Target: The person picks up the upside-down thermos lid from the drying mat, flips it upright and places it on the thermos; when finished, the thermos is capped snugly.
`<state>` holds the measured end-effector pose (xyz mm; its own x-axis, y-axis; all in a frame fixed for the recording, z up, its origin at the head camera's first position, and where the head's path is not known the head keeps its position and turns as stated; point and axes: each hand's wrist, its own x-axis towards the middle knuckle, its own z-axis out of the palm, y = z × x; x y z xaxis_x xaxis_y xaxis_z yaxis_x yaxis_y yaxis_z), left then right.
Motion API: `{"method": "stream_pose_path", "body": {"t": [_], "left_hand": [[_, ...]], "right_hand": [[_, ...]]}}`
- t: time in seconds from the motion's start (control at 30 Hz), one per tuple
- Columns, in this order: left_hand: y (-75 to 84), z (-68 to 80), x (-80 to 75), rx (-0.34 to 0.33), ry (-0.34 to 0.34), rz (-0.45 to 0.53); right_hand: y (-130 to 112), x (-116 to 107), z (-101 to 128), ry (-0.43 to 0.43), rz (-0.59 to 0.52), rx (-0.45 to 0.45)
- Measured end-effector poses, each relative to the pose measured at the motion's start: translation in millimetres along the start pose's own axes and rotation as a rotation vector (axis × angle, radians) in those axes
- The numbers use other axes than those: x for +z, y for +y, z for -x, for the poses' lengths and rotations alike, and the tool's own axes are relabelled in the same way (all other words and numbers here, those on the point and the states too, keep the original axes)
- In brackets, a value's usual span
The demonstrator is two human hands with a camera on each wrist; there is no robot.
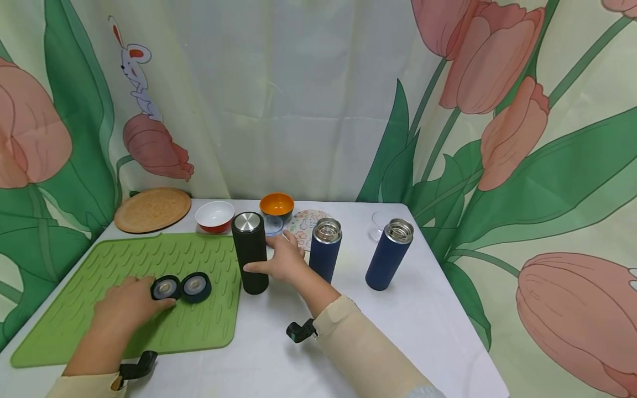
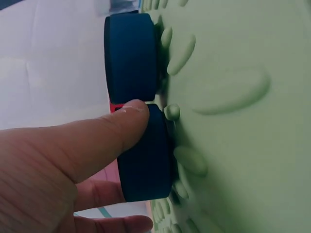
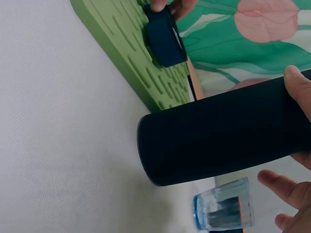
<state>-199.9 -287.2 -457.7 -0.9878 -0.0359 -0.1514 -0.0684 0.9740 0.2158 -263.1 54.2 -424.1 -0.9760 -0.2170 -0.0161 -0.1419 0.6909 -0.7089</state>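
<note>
Two dark blue bottle lids lie side by side on the green drying mat (image 1: 219,326), their grey inner sides facing up. My left hand (image 1: 126,303) pinches the left lid (image 1: 166,288) between thumb and fingers; the left wrist view shows the thumb tip close to the right lid (image 2: 131,58). With thumb and fingers, my right hand (image 1: 286,261) grips a black thermos bottle (image 1: 251,251), upright at the mat's right edge and topped with a steel-faced lid. To its right stand two lidless navy bottles, one nearer (image 1: 325,251) and one farther right (image 1: 388,257).
Behind the black bottle are a white-and-red bowl (image 1: 215,216), an orange bowl (image 1: 277,205), a clear cup (image 1: 273,225) and a patterned round plate (image 1: 303,221). A round wooden board (image 1: 153,210) lies back left. A clear glass (image 1: 376,226) stands behind the right navy bottle.
</note>
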Motion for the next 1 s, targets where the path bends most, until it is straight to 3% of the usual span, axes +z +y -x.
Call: {"method": "stream_pose_path", "body": {"t": [0.43, 0.7, 1.0], "left_hand": [[6.6, 4.3, -0.2, -0.030, 0.005, 0.039], [3.4, 8.2, 3.9, -0.015, 0.047, 0.052], [3.1, 15.1, 3.5, -0.044, 0.069, 0.105]], "right_hand": [[1, 1, 0, -0.005, -0.018, -0.009], [1, 1, 1, 0.007, -0.012, 0.008], [1, 1, 2, 0.005, -0.010, 0.001]]}}
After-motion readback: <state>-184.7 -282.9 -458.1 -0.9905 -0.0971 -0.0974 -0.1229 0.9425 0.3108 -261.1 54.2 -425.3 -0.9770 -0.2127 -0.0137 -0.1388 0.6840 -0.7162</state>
